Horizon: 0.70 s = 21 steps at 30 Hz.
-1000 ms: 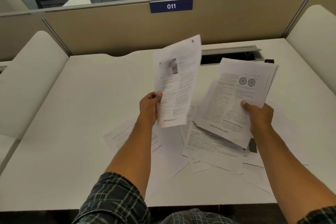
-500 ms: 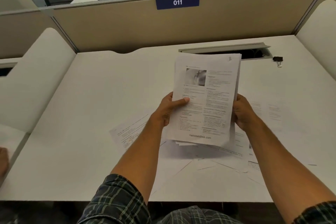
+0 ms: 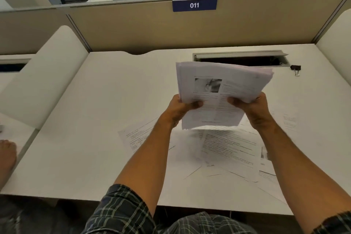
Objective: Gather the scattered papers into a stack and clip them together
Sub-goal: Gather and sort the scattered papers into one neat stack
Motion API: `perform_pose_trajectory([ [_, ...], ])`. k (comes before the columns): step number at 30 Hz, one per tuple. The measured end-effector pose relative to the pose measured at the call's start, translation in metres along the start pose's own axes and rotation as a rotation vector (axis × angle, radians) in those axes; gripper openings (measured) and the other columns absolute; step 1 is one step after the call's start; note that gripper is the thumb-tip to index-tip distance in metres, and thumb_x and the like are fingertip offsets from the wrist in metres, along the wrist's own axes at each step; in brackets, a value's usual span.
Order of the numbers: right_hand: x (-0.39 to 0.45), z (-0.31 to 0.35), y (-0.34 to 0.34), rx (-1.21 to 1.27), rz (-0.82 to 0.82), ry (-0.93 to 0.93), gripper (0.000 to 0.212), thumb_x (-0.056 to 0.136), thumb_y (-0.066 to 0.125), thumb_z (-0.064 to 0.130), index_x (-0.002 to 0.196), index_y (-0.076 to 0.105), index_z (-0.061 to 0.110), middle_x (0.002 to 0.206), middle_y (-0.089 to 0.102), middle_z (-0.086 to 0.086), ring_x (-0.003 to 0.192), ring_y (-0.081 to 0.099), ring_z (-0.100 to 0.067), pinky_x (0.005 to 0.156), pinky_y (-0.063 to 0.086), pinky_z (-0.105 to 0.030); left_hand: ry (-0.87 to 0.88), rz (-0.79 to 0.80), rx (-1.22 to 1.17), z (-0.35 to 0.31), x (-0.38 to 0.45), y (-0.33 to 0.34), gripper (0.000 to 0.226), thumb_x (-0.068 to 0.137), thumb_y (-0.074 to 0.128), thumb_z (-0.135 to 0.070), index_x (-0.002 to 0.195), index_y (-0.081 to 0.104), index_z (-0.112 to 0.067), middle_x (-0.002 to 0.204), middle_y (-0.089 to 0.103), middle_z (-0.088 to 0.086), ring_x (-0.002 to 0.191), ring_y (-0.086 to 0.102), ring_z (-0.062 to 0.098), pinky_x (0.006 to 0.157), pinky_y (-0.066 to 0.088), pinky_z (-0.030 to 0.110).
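Printed white paper stack (image 3: pixel 224 89) gripped both sides, left hand (image 3: pixel 179 109), right hand (image 3: pixel 252 108), for squaring; I note black binder clip (image 3: pixel 295 68) at two o'clock, unused.

From the loose sheets (image 3: pixel 224 150) at desk centre, the white desk (image 3: pixel 106 112) lies bare toward nine and ten o'clock, up to the curved side panel (image 3: pixel 47 81). Toward twelve, the held stack (image 3: pixel 218 93) hangs over the path to the open cable slot (image 3: pixel 241 60). A binder clip (image 3: pixel 295 68) sits toward one o'clock, with the right side panel (image 3: pixel 336 43) beyond.
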State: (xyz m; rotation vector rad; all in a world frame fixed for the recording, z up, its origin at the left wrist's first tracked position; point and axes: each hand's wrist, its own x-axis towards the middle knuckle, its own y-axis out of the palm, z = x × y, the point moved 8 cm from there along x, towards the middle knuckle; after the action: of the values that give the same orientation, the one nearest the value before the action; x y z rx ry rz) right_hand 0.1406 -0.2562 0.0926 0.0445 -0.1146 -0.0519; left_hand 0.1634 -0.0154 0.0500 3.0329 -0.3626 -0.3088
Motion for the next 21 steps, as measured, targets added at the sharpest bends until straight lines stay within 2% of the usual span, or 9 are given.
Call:
perform_pose_trajectory([
  [2,-0.003,-0.014,-0.002,-0.018,0.033,0.04,0.036,0.062,0.092,0.006,0.091,0.08,0.024,0.096,0.079,0.006,0.091,0.074,-0.013,0.076,0.062,-0.033,-0.037,0.019,0.027,0.011,-0.004,-0.004,0.059,0.068,0.09,-0.027,0.123,0.071,-0.012,0.118,0.074,0.011,0.112,0.07,0.032,0.094,0.059,0.05],
  [5,-0.011,-0.039,0.0,-0.051,0.089,0.153,0.05,0.06,0.091,0.015,0.108,0.075,0.015,0.108,0.078,-0.002,0.1,0.075,-0.022,0.081,0.064,-0.042,-0.12,0.026,0.096,0.034,-0.013,-0.006,0.058,0.075,0.088,-0.024,0.127,0.068,-0.008,0.12,0.075,0.009,0.11,0.071,0.029,0.099,0.057,0.052],
  [7,-0.015,-0.046,0.002,-0.061,0.078,0.184,0.054,0.059,0.095,0.019,0.109,0.074,0.016,0.108,0.078,-0.001,0.099,0.075,-0.023,0.083,0.063,-0.045,-0.147,-0.006,0.116,0.042,-0.018,-0.005,0.061,0.073,0.088,-0.03,0.128,0.068,-0.011,0.12,0.074,0.007,0.11,0.07,0.028,0.098,0.057,0.051],
  [11,-0.013,-0.036,0.014,-0.023,0.034,0.116,0.039,0.066,0.091,0.012,0.1,0.076,0.025,0.104,0.079,0.003,0.099,0.075,-0.022,0.08,0.064,-0.043,-0.096,-0.051,0.028,0.034,-0.015,0.001,0.048,0.078,0.088,-0.02,0.122,0.071,-0.013,0.115,0.076,0.009,0.105,0.072,0.03,0.09,0.061,0.048],
  [13,-0.01,-0.032,0.016,-0.038,0.011,0.099,0.036,0.069,0.091,0.015,0.098,0.076,0.029,0.102,0.078,0.004,0.097,0.075,-0.022,0.079,0.063,-0.04,-0.088,-0.079,-0.008,0.028,-0.014,-0.002,0.048,0.075,0.088,-0.027,0.119,0.072,-0.014,0.112,0.077,0.008,0.103,0.074,0.03,0.087,0.062,0.048],
  [15,-0.007,-0.035,0.013,-0.066,-0.029,0.123,0.03,0.074,0.089,0.016,0.1,0.076,0.023,0.1,0.078,0.005,0.092,0.076,-0.02,0.08,0.064,-0.041,-0.087,-0.104,0.038,0.025,-0.014,-0.009,0.044,0.08,0.084,-0.036,0.117,0.073,-0.014,0.11,0.078,0.005,0.101,0.074,0.027,0.088,0.062,0.044],
  [18,-0.005,-0.049,-0.002,-0.095,-0.129,0.186,0.034,0.077,0.088,0.018,0.108,0.073,0.016,0.101,0.077,0.001,0.089,0.076,-0.02,0.082,0.063,-0.044,-0.087,-0.279,0.39,0.031,-0.02,-0.036,0.041,0.088,0.071,-0.056,0.102,0.076,-0.018,0.102,0.077,-0.003,0.097,0.072,0.018,0.09,0.059,0.042],
  [19,-0.006,-0.053,-0.007,-0.102,-0.16,0.204,0.038,0.078,0.088,0.019,0.111,0.072,0.014,0.102,0.077,-0.001,0.089,0.076,-0.021,0.082,0.063,-0.046,-0.117,-0.381,0.566,0.036,-0.024,-0.05,0.045,0.089,0.068,-0.06,0.103,0.075,-0.018,0.105,0.075,-0.002,0.1,0.069,0.018,0.091,0.055,0.041],
  [21,-0.008,-0.061,-0.017,-0.101,-0.207,0.226,0.043,0.078,0.088,0.021,0.116,0.071,0.011,0.105,0.077,-0.005,0.091,0.076,-0.024,0.083,0.063,-0.048,-0.278,-0.58,0.924,0.049,-0.039,-0.08,0.051,0.088,0.066,-0.058,0.118,0.068,-0.017,0.123,0.064,0.007,0.115,0.061,0.028,0.099,0.047,0.042],
])
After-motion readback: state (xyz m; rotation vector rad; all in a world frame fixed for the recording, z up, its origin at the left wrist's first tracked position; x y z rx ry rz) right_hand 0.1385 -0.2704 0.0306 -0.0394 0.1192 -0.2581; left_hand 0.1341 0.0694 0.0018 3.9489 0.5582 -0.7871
